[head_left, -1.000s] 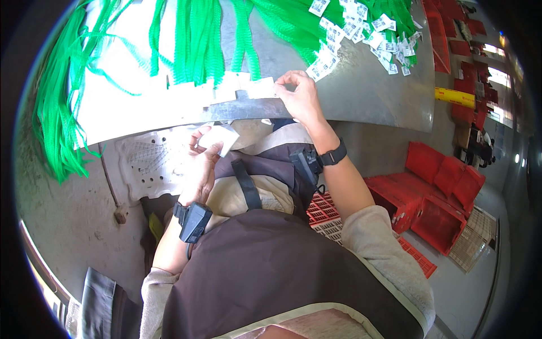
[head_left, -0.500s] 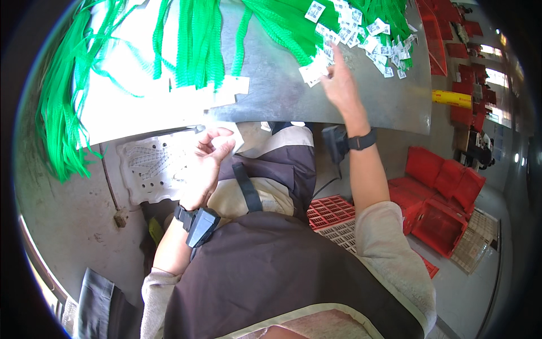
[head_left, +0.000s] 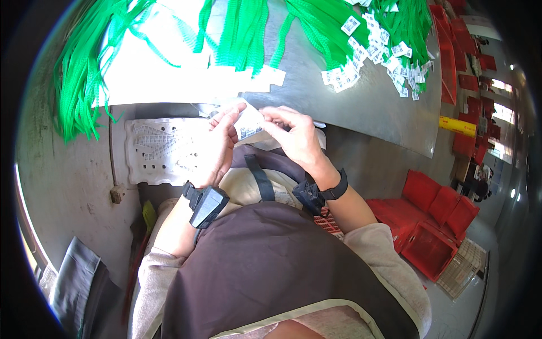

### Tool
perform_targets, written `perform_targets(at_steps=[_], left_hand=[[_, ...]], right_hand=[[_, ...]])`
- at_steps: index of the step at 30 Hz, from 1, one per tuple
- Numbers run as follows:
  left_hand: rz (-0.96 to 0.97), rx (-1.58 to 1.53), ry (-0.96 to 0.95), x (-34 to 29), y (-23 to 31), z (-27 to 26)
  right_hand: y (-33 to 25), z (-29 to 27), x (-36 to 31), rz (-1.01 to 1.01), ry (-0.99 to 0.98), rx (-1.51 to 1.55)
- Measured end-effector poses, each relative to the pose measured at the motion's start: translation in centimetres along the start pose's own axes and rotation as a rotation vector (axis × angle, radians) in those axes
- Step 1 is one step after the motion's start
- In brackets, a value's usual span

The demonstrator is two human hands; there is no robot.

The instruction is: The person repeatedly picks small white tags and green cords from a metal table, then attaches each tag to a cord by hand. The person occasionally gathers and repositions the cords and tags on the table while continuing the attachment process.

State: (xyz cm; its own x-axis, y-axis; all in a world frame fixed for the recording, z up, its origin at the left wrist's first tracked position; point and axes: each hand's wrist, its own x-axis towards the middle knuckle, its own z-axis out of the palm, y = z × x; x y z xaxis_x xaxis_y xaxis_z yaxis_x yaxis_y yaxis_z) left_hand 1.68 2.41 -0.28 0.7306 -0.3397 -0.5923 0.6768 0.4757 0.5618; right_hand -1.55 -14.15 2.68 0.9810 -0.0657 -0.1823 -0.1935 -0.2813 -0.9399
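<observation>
In front of my lap, at the table's near edge, my left hand [head_left: 222,138] pinches a white printed label [head_left: 247,120] between thumb and fingers. My right hand [head_left: 296,135] is closed at the label's right edge, with thumb and forefinger together there; its other fingers curl behind. Beyond my hands, green mesh net sleeves [head_left: 240,39] lie in bunches on the metal table, with white tags [head_left: 257,82] at their near ends. Further right is a bunch of green nets [head_left: 324,39], with small printed tags [head_left: 344,78] clustered at its tip.
The metal table [head_left: 389,121] spans the far side. More green nets [head_left: 82,79] hang over its left edge. A white perforated plastic crate [head_left: 164,150] stands below left. Red crates [head_left: 432,248] sit on the floor at right, and a dark folded cloth [head_left: 79,282] is at lower left.
My right hand has come back from the tags on the right-hand net bunch and now meets my left hand at the label. The view has shifted, so the table appears further right.
</observation>
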Motion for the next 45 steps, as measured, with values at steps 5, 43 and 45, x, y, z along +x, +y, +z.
perform_targets(at_steps=[5,43,45], left_hand=[[0.001,-0.022,0.101,-0.1,0.2,-1.7],[0.223,-0.097,0.212,0.7,3.8,-5.3],[0.237,-0.11,0.22,0.8,4.2,-5.8]], right_hand=[[0.0,1.8,0.7,-0.094,0.0,-0.137],[-2.3,5.2,5.3,0.043,-0.214,-0.002],[-2.7,6.1,5.8,0.002,-0.226,-0.055]])
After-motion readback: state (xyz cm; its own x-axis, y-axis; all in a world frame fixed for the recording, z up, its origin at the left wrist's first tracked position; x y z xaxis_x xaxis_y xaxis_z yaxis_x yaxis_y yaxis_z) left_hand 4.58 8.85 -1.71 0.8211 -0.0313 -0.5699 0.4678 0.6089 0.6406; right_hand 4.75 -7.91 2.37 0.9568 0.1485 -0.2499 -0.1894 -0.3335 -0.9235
